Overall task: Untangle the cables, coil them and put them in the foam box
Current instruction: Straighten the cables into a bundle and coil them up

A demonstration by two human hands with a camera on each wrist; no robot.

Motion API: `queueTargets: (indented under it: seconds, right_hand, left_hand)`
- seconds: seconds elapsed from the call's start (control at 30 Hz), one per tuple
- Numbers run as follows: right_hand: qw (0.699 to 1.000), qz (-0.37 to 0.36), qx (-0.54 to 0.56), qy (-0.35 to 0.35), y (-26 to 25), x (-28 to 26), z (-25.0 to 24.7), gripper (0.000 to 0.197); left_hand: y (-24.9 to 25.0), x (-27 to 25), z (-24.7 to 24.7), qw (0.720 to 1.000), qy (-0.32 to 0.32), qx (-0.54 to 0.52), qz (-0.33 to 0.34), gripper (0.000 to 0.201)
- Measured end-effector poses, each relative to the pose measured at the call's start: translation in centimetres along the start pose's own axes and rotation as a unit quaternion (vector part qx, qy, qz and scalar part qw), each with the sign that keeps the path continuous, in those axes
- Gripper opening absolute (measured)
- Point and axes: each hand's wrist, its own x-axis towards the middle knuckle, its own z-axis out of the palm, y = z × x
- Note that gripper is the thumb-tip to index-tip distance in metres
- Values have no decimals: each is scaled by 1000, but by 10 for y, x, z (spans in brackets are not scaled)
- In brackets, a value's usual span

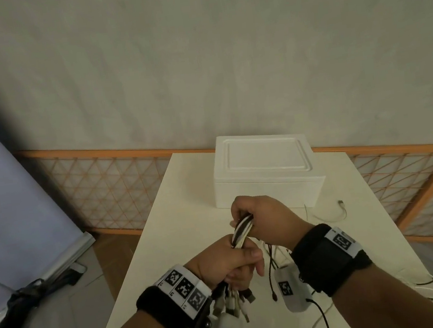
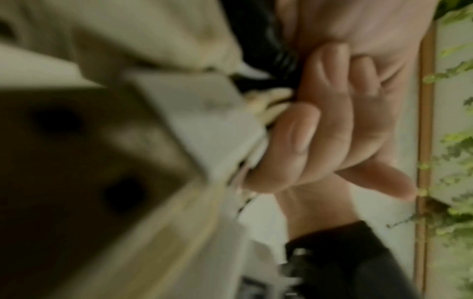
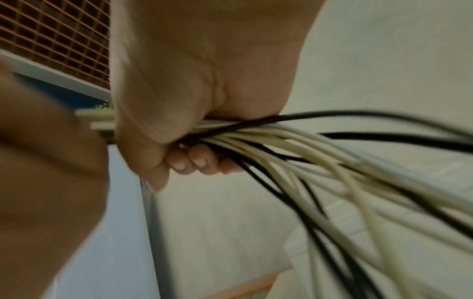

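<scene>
Over the white desk [image 1: 179,223], a bundle of cables [image 1: 241,231] is gripped by left hand [image 1: 227,263] and right hand [image 1: 260,218]; coiling seems underway, and the lidded foam box [image 1: 265,174] needs opening next.

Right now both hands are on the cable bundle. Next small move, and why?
Probably fold the bundle over once more: left hand and right hand grip it together, loose strands trail toward the table, and the foam box has its lid on.

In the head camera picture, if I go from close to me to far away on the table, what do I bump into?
Cable plugs hanging below the left hand → cable bundle between both hands → right hand → foam box, lid on → wall.
</scene>
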Motion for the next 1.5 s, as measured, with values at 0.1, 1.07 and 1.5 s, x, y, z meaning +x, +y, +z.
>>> queueTargets:
  seconds: [0.1, 1.07, 1.5]
  right_hand:
    - [994, 56, 60, 77, 18, -1, 19, 11]
    - [843, 405, 341, 100, 66, -51, 101, 47]
    - [950, 34, 137, 278, -10, -40, -3, 24]
  left_hand:
    - [4, 3, 5, 996, -33, -52, 64, 33]
    - [40, -9, -27, 966, 159, -36, 201, 40]
    - [77, 0, -16, 970, 155, 35, 185, 28]
